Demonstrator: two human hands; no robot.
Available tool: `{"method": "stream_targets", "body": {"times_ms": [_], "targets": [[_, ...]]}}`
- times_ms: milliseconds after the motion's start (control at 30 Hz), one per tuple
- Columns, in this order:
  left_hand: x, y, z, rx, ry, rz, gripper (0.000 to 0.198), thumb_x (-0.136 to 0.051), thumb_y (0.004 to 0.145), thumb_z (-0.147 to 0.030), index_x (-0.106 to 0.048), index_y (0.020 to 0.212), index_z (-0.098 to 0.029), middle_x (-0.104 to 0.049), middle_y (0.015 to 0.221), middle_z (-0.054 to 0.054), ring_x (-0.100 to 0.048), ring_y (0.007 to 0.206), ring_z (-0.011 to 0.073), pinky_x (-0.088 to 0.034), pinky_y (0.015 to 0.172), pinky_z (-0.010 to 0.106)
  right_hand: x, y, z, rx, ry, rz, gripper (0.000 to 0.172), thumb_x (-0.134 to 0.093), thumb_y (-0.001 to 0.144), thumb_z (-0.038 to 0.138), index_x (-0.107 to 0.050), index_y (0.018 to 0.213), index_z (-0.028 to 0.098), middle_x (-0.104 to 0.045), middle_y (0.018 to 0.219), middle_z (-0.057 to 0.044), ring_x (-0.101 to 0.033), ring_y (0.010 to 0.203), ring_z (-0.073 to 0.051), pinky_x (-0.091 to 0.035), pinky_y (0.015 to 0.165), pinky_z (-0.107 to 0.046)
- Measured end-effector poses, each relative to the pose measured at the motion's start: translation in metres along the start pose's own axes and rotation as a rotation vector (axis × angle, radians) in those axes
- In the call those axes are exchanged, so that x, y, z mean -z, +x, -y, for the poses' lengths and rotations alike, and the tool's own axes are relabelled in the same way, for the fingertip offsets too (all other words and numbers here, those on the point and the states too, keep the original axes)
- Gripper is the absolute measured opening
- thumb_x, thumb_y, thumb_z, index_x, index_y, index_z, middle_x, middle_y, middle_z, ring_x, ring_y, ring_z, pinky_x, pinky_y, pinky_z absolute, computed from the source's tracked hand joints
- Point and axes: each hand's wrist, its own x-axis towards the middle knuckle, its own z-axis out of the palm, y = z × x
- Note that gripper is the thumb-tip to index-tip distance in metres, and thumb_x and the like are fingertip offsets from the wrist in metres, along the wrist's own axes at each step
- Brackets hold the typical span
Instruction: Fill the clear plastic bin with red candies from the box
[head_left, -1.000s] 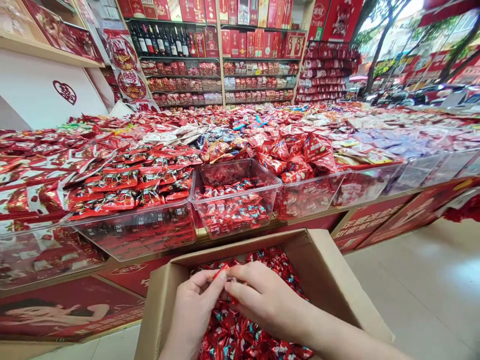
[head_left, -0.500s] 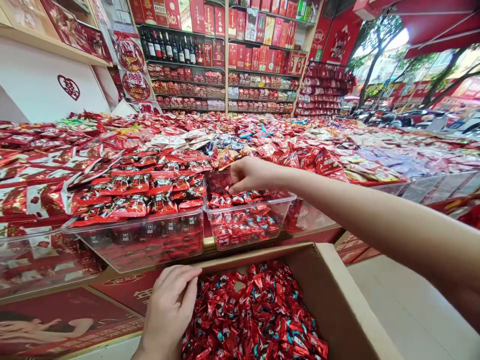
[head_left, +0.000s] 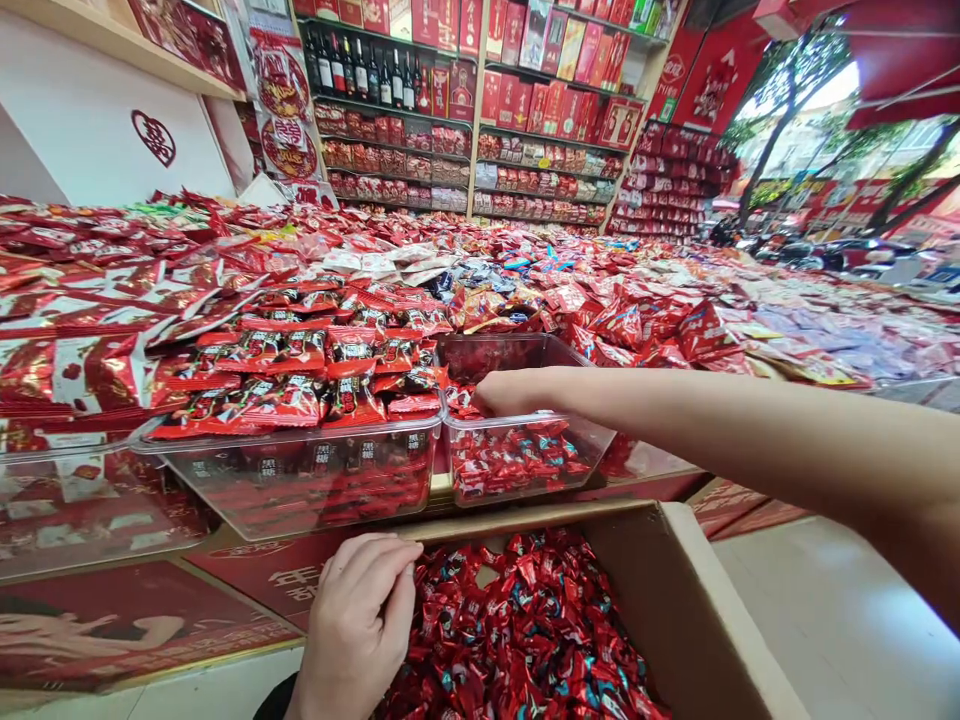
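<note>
My left hand [head_left: 367,605] is closed over the near-left rim of a cardboard box [head_left: 716,610], its fingertips at the box's back corner. Red-wrapped candies [head_left: 525,640] with bits of blue fill much of the box. Farther forward, my right hand [head_left: 514,392] reaches down into a clear plastic bin [head_left: 600,440], where more of the same red candies [head_left: 517,460] lie in the lower part. The fingers of this hand are hidden behind the hand itself and the bin's front rim, so whatever they hold cannot be made out.
A clear bin heaped with red and black packets [head_left: 300,395] adjoins on the left. Triangular red packets [head_left: 660,325] lie to the right. Behind stretches a wide spread of wrapped sweets, with shelves of bottles [head_left: 360,75] and red boxes [head_left: 555,105] beyond. Tiled floor [head_left: 810,570] shows at right.
My right hand has gone lower into the bin, its fingers passing out of sight. My left hand keeps its place on the box. The view has shifted slightly, moving the scene rightward.
</note>
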Motion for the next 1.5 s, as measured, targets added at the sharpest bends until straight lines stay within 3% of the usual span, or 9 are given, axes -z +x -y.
{"method": "stream_targets", "body": {"times_ms": [267, 433, 633, 867, 1033, 1233, 1500], "targets": [[0.001, -0.001, -0.001, -0.008, -0.022, -0.020, 0.024, -0.054, 0.070, -0.008, -0.057, 0.090, -0.020, -0.063, 0.082, 0.003, -0.053, 0.085, 0.0176, -0.045, 0.077, 0.034, -0.004, 0.000, -0.009, 0.007, 0.227, 0.091, 0.033, -0.063, 0.062, 0.028, -0.064, 0.092, 0.014, -0.063, 0.080, -0.003, -0.052, 0.064, -0.011, -0.036, 0.055, -0.020], [0.001, 0.000, -0.001, -0.010, -0.024, -0.022, 0.023, -0.054, 0.070, -0.008, -0.058, 0.089, -0.020, -0.063, 0.082, 0.003, -0.053, 0.085, 0.0171, -0.045, 0.077, 0.034, -0.003, 0.000, -0.009, -0.152, 0.104, 0.021, 0.026, -0.057, 0.065, 0.015, -0.065, 0.089, 0.008, -0.064, 0.082, -0.007, -0.055, 0.071, -0.013, -0.038, 0.061, -0.022], [0.002, 0.001, -0.002, -0.016, -0.025, -0.013, 0.023, -0.054, 0.070, -0.008, -0.058, 0.089, -0.019, -0.062, 0.083, 0.004, -0.052, 0.085, 0.0171, -0.044, 0.077, 0.034, -0.005, -0.001, -0.007, -0.112, 0.183, 0.118, 0.037, -0.067, 0.059, 0.033, -0.066, 0.088, 0.011, -0.063, 0.077, -0.005, -0.057, 0.071, -0.017, -0.042, 0.064, -0.026], [-0.001, 0.000, 0.000, -0.010, -0.028, -0.016, 0.023, -0.054, 0.070, -0.008, -0.058, 0.089, -0.019, -0.062, 0.083, 0.004, -0.053, 0.085, 0.0173, -0.044, 0.077, 0.033, 0.002, -0.005, 0.003, -0.164, 0.048, 0.137, 0.044, -0.066, 0.059, 0.033, -0.064, 0.094, 0.008, -0.064, 0.088, -0.009, -0.058, 0.076, -0.020, -0.043, 0.066, -0.028], [0.001, 0.001, 0.001, -0.026, -0.027, -0.022, 0.024, -0.053, 0.070, -0.006, -0.058, 0.090, -0.019, -0.062, 0.084, 0.003, -0.054, 0.085, 0.0168, -0.045, 0.076, 0.033, 0.001, 0.000, -0.005, -0.128, 0.028, 0.195, 0.046, -0.066, 0.058, 0.032, -0.064, 0.097, 0.008, -0.064, 0.090, -0.010, -0.057, 0.073, -0.019, -0.040, 0.062, -0.025], [0.002, 0.002, 0.000, -0.059, -0.018, -0.022, 0.023, -0.054, 0.070, -0.006, -0.058, 0.090, -0.017, -0.061, 0.084, 0.005, -0.052, 0.085, 0.0166, -0.045, 0.076, 0.033, -0.005, 0.003, -0.019, -0.088, 0.203, 0.123, 0.036, -0.060, 0.064, 0.031, -0.065, 0.094, 0.012, -0.064, 0.084, -0.006, -0.053, 0.068, -0.014, -0.035, 0.053, -0.023], [0.002, 0.001, 0.000, -0.043, -0.016, -0.026, 0.023, -0.055, 0.070, -0.006, -0.058, 0.090, -0.018, -0.060, 0.084, 0.004, -0.052, 0.086, 0.0165, -0.045, 0.077, 0.033, -0.010, 0.007, -0.020, 0.108, 0.462, 0.343, 0.053, -0.071, 0.049, 0.043, -0.064, 0.092, 0.013, -0.063, 0.076, -0.001, -0.051, 0.066, -0.012, -0.037, 0.058, -0.023]]}}
